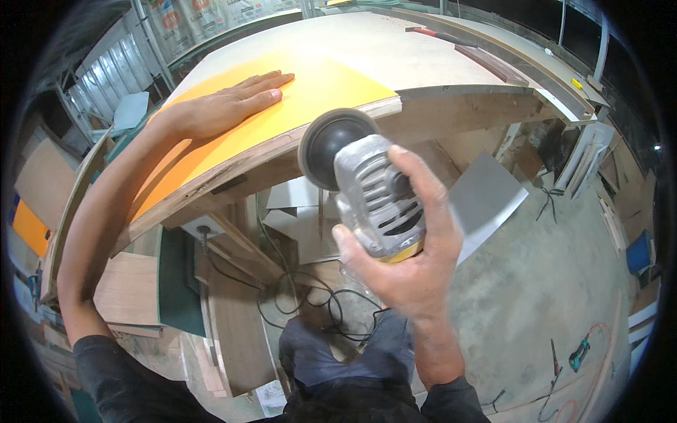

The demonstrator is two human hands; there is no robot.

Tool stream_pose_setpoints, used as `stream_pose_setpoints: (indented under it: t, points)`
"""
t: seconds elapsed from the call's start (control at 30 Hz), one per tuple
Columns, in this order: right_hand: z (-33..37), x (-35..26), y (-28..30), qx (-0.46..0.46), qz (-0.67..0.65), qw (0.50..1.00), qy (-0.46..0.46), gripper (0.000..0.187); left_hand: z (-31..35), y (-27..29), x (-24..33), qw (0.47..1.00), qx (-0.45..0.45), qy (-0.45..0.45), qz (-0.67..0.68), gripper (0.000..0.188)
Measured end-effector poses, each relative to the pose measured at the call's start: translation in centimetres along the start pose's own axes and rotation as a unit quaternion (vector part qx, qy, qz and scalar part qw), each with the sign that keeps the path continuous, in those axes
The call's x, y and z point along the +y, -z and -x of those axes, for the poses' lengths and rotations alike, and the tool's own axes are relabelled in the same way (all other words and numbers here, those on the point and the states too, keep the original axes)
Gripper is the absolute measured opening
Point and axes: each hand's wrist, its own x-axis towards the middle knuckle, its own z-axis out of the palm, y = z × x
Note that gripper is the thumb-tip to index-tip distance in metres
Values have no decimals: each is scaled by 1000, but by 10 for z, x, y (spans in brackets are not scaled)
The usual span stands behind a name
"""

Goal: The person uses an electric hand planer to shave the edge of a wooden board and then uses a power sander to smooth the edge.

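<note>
My left hand lies flat on a yellow-orange panel, fingers stretched toward the right. The panel rests on the workbench, and its raw wooden edge faces me. In my right hand is an angle grinder with a grey metal head and a bit of yellow body. Its round dark disc is at the panel's near edge, close to the right corner; whether it touches the wood I cannot tell. My fingers wrap round the grinder's head and hide part of its body.
A red-and-black hammer lies on the pale benchtop at the back. Black cable coils on the floor before my legs. A grey sheet leans under the bench. A teal power tool lies on the floor at lower right.
</note>
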Motion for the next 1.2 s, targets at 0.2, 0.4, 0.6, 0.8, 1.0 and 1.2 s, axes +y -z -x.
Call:
stream_pose_setpoints:
  t: [0.2, 0.4, 0.6, 0.8, 1.0, 1.2]
  points:
    - [-20, 22, 29, 63, 37, 997, -3, 75, 4, 4, 6, 1000, -17, 3, 3, 81]
    - [-23, 22, 45, 108, -7, 991, -81, 75, 2, 4, 5, 1000, -11, 2, -16, 81]
    - [-8, 3, 6, 12, -1, 1000, -2, 76, 3, 4, 5, 1000, -11, 3, 0, 80]
    - [-1, -14, -10, -11, 4, 1000, -10, 76, 5, 5, 3, 1000, -10, -5, 0, 81]
    - [-26, 15, 38, 65, -20, 995, -69, 72, 2, 5, 8, 1000, -16, 7, -4, 81]
    - [-6, -6, -4, -18, 17, 1000, -5, 78, 5, 6, 3, 1000, -22, 2, -6, 82]
